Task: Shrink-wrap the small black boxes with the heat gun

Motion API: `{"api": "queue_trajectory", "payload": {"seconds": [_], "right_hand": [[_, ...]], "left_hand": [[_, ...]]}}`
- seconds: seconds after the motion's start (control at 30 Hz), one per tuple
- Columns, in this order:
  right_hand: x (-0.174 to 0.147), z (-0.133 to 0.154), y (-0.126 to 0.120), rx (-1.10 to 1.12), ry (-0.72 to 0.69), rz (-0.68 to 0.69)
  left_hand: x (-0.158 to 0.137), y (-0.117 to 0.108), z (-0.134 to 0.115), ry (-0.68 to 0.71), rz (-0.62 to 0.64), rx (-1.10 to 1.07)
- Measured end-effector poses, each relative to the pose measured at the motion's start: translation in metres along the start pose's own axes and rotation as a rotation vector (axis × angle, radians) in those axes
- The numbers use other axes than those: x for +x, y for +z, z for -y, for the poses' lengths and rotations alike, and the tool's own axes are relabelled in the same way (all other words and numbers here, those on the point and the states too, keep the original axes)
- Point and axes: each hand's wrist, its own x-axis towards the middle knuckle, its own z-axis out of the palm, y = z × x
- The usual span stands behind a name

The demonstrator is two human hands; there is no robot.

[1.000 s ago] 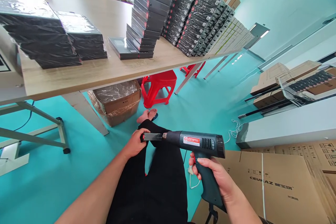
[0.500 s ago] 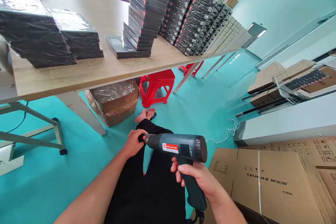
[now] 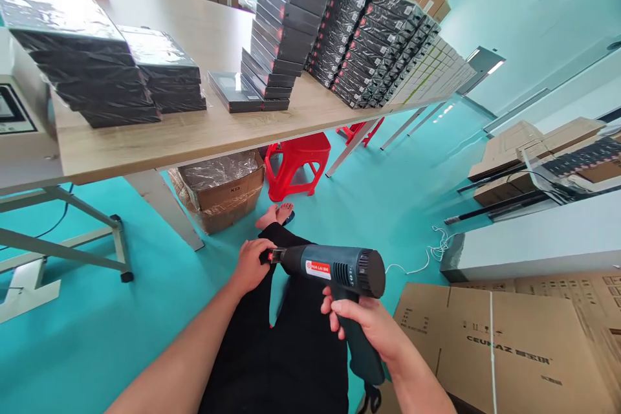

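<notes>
A dark blue-grey heat gun (image 3: 342, 266) with a red and white label lies level above my lap, its nozzle pointing left. My right hand (image 3: 356, 317) is wrapped round its black handle, and the cord leaves the bottom of the grip. At the nozzle's metal tip, my left hand (image 3: 252, 264) is closed on a small black object (image 3: 265, 256), mostly hidden by the fingers. A red spot shows between this object and the metal tip. Whether the two touch, I cannot tell. Black trousers (image 3: 276, 362) are below both hands.
A wooden table (image 3: 189, 136) bears stacks of film-wrapped black boxes (image 3: 111, 87) and a tall stack of black boxes (image 3: 286, 26). A red stool (image 3: 298, 165) and an open carton (image 3: 223, 197) stand beneath it. Large cartons (image 3: 485, 343) are at my right; a white cable (image 3: 431, 249) lies on the floor.
The view has shifted slightly left, so the table and boxes appear a little further right. Both hands keep their hold, with the heat gun in nearly the same pose.
</notes>
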Motion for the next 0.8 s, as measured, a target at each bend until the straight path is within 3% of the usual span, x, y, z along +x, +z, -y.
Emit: {"api": "queue_trajectory", "payload": {"seconds": [0.1, 0.2, 0.27, 0.37, 0.43, 0.57, 0.7, 0.8], "right_hand": [[0.001, -0.003, 0.003, 0.025, -0.028, 0.084], [0.005, -0.007, -0.001, 0.068, -0.079, -0.071], [0.006, -0.008, -0.009, 0.062, -0.038, -0.190], [0.004, -0.010, -0.018, 0.044, 0.026, -0.133], [0.003, -0.011, -0.018, 0.070, -0.005, -0.093], [0.005, -0.015, -0.014, 0.089, -0.057, -0.164], [0.008, -0.016, -0.013, 0.062, -0.037, -0.072], [0.008, -0.013, -0.007, 0.046, -0.076, -0.084]], "left_hand": [[0.001, 0.003, 0.005, 0.015, -0.049, -0.039], [0.001, 0.005, 0.010, -0.010, -0.099, -0.087], [0.000, 0.004, 0.012, -0.030, -0.121, -0.105], [0.001, 0.002, 0.013, -0.055, -0.148, -0.110], [0.002, 0.002, 0.014, -0.057, -0.163, -0.118], [0.003, 0.003, 0.013, -0.060, -0.156, -0.133], [0.001, 0.002, 0.012, -0.079, -0.148, -0.121], [0.001, 0.001, 0.012, -0.084, -0.156, -0.114]]}}
